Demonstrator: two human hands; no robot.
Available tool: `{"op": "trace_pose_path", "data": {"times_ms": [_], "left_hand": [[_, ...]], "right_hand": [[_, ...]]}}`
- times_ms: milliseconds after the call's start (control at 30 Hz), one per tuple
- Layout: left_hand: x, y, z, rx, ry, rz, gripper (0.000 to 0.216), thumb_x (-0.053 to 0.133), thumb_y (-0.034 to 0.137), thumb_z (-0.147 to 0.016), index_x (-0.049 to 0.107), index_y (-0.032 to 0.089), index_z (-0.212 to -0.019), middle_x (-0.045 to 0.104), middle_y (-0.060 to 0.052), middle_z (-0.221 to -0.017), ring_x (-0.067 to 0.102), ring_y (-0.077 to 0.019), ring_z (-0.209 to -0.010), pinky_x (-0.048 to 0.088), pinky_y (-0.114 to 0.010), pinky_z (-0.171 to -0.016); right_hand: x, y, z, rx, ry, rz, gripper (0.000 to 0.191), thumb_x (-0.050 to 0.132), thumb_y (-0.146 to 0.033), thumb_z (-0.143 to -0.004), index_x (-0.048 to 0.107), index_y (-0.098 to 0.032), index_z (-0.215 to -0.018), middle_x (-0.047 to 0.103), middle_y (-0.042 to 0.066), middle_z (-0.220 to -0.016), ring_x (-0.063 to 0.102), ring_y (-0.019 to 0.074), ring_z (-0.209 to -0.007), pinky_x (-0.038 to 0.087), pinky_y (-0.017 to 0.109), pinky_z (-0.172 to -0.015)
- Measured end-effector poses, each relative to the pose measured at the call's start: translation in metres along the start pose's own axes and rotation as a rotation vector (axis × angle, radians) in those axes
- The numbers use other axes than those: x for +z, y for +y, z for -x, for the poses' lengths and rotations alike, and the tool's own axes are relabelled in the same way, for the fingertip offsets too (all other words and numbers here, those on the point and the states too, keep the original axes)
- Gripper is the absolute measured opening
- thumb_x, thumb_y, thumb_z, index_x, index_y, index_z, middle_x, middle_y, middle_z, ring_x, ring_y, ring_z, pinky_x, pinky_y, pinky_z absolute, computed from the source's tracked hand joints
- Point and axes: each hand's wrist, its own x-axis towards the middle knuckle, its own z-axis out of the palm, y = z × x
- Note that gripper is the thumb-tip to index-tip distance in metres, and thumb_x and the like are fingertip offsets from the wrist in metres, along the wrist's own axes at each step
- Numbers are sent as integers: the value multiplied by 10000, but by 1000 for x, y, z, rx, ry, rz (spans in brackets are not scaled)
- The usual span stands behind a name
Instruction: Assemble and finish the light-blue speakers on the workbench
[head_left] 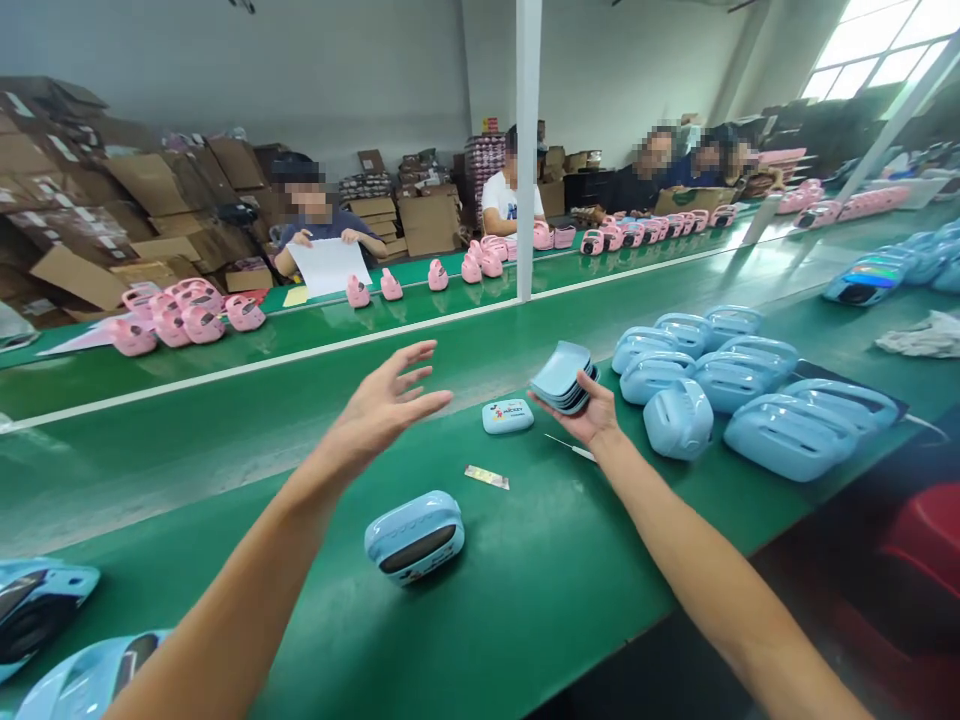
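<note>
My right hand [589,412] holds a stack of thin light-blue cover plates [562,377] from below, fingers wrapped under it. My left hand [386,400] hovers above the green table [525,580] with its fingers spread and nothing in it. Between the hands lies a small blue plate with a printed logo [508,415]. A light-blue device housing with a dark window [415,535] stands nearer to me, below the left hand. A small foil strip [486,477] and a thin white tool [570,448] lie on the table near the right wrist.
Several light-blue housings [750,390] are lined up to the right. More blue housings [37,600] sit at the left near edge. Beyond a green conveyor belt [187,430], pink housings [180,315] and several seated people fill the far table. A white post [528,150] stands mid-belt.
</note>
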Motion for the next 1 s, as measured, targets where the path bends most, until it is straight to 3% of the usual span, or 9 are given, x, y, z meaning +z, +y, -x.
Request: {"op": "trace_pose_path", "data": {"times_ms": [100, 233, 367, 467, 533, 600, 733, 867, 1000], "left_hand": [[-27, -7, 54, -21, 179, 82, 806, 913, 573, -684, 643, 281, -1385, 602, -122, -1572, 576, -409, -1450, 533, -566, -1167], [-40, -42, 108, -138, 312, 104, 711, 907, 655, -661, 702, 258, -1214, 717, -135, -1409, 606, -417, -1419, 554, -573, -1147], [-27, -81, 125, -299, 268, 85, 806, 890, 759, -604, 697, 234, -1185, 713, -165, -1417, 629, -417, -1399, 533, -573, -1171], [-20, -99, 127, -342, 206, 78, 836, 823, 830, -649, 689, 236, -1223, 705, -177, -1432, 615, -415, -1421, 524, -571, -1177], [-19, -108, 129, -313, 193, 111, 860, 800, 849, -668, 676, 240, -1261, 704, -183, -1429, 592, -415, -1447, 493, -579, -1208], [-20, -117, 133, -264, 170, 180, 962, 881, 818, -575, 654, 242, -1312, 674, -195, -1466, 546, -429, -1489, 446, -578, -1253], [-19, -130, 140, -219, 28, 226, 1213, 1046, 600, -395, 565, 292, -1465, 545, -190, -1611, 433, -435, -1572, 353, -569, -1315], [-15, -129, 132, -236, -158, 116, 1101, 1017, 519, -516, 559, 315, -1497, 598, -150, -1552, 572, -406, -1455, 408, -566, -1269], [-14, -129, 119, -244, -199, 67, 991, 988, 477, -535, 614, 286, -1432, 687, -110, -1426, 674, -386, -1314, 492, -533, -1197]], "right_hand": [[-22, -27, -22, -87, -9, 512, 752, 694, -769, -718, 594, -257, -1260, 757, 104, -1163, 701, 368, -1150, 600, 604, -961], [-33, -50, -42, -100, -67, 946, 902, 904, -530, -567, 560, -229, -1344, 701, 127, -1282, 635, 391, -1236, 488, 577, -1115], [-24, -43, -47, -60, -286, 1371, 915, 975, -231, -433, 648, -188, -1287, 713, 181, -1260, 633, 451, -1243, 449, 560, -1132], [-18, -34, -48, -42, -437, 1597, 1025, 998, -243, -468, 613, -212, -1418, 686, 201, -1358, 632, 458, -1288, 484, 534, -1095], [-18, -32, -47, -51, -498, 1695, 1117, 999, -323, -542, 520, -228, -1546, 653, 204, -1439, 626, 439, -1328, 492, 509, -1096], [-21, -34, -46, -68, -539, 1754, 1177, 985, -363, -592, 436, -217, -1623, 631, 206, -1488, 619, 421, -1358, 486, 485, -1115], [-28, -40, -48, -89, -571, 1815, 1106, 925, -348, -670, 426, -165, -1640, 647, 207, -1493, 637, 405, -1350, 490, 455, -1114], [-28, -42, -61, -75, -572, 1839, 972, 892, -363, -702, 514, -175, -1578, 704, 163, -1440, 680, 378, -1292, 512, 430, -1084], [-27, -38, -73, -53, -583, 1848, 1022, 916, -426, -678, 510, -139, -1570, 706, 197, -1429, 686, 380, -1280, 526, 431, -1066]]}}
